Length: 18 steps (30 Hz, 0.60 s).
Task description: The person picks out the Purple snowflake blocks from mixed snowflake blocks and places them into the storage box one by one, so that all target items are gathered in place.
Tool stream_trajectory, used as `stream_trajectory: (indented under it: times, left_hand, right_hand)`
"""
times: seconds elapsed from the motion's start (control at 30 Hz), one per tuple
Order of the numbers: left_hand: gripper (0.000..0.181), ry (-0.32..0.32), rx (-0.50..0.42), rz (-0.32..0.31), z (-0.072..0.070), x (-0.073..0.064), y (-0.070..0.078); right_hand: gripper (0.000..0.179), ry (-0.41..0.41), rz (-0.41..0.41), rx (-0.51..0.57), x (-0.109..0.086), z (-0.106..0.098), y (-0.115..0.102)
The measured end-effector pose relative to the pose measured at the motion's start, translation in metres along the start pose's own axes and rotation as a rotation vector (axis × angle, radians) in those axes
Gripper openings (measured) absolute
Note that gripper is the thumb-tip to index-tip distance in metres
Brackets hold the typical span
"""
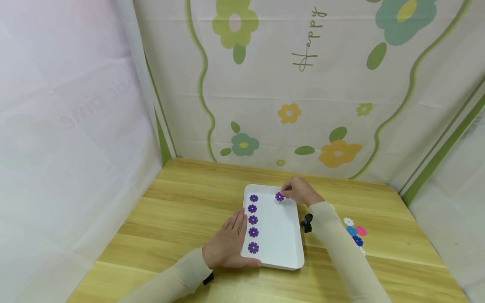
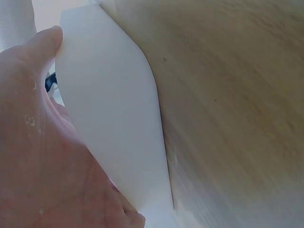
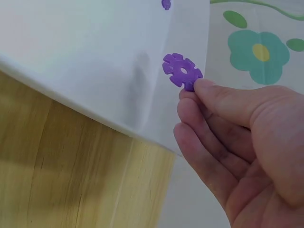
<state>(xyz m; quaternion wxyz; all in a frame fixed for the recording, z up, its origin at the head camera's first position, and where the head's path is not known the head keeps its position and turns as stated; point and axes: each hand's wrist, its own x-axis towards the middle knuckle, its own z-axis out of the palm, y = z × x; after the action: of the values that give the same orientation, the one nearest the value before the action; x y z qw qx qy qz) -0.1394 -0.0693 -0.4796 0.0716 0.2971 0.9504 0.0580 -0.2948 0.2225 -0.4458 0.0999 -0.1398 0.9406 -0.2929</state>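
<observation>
Between thumb and fingertip my right hand (image 1: 299, 190) pinches a purple snowflake disc (image 3: 182, 71), a notched flat piece with a small central hole. It hangs over the far right corner of a shallow white tray (image 1: 278, 227). Several matching purple discs (image 1: 253, 219) lie in a column along the tray's left side. My left hand (image 1: 227, 244) rests against the tray's near left corner, fingers extended along the left wall and thumb along the front wall. From the left wrist view, the palm and thumb lie against the tray's outer wall (image 2: 109, 109).
Right of the tray, partly behind the right forearm, lies a loose group of discs: white (image 1: 348, 221), pink (image 1: 361, 230) and blue (image 1: 357, 240). The wooden table (image 1: 182, 202) meets a flower-printed cloth (image 1: 265, 84) at the back, with pale cloth walls on both sides.
</observation>
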Motion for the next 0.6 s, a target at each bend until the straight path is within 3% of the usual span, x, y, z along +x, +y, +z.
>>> stream_trajectory:
  times: [0.33,0.6]
  left_hand:
    - [0.134,0.017,-0.004,0.012,0.002,-0.001,-0.002]
    - [0.134,0.023,-0.019,0.008,0.002,0.000,-0.003]
  right_hand:
    - [0.009,0.017,0.029,-0.144,0.015,0.017,0.000]
    - [0.013,0.012,0.075,-0.202,0.018,0.017,-0.008]
